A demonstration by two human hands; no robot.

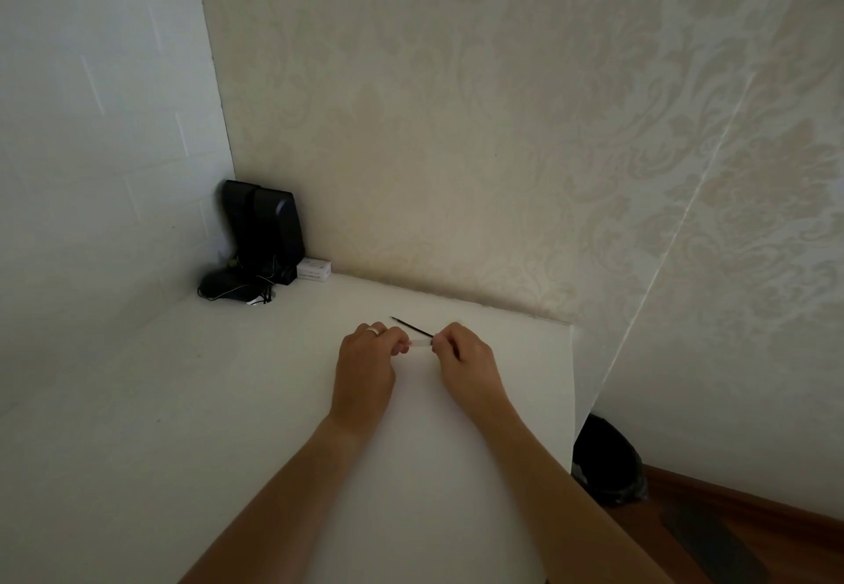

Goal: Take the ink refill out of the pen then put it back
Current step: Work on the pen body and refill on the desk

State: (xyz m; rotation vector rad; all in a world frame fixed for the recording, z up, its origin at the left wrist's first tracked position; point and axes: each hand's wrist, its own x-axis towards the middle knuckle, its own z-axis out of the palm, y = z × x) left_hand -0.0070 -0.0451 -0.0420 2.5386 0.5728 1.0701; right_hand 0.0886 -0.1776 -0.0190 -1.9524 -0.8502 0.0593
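A clear pen barrel [421, 343] spans the small gap between my two hands, just above the white table [228, 400]. My left hand [367, 362], with a ring on one finger, pinches the barrel's left end. My right hand [466, 359] pinches its right end. A thin dark ink refill [411, 326] lies slanted behind the barrel, its pointed tip toward the far left. Its right end disappears behind my right fingers, so I cannot tell whether it rests on the table or is held.
Black speakers [262, 231], a dark mouse with cables [228, 288] and a small white box [314, 269] sit in the far left corner. The table's right edge [572, 391] drops to a wooden floor with a black bin [605, 460]. Walls close the back and left.
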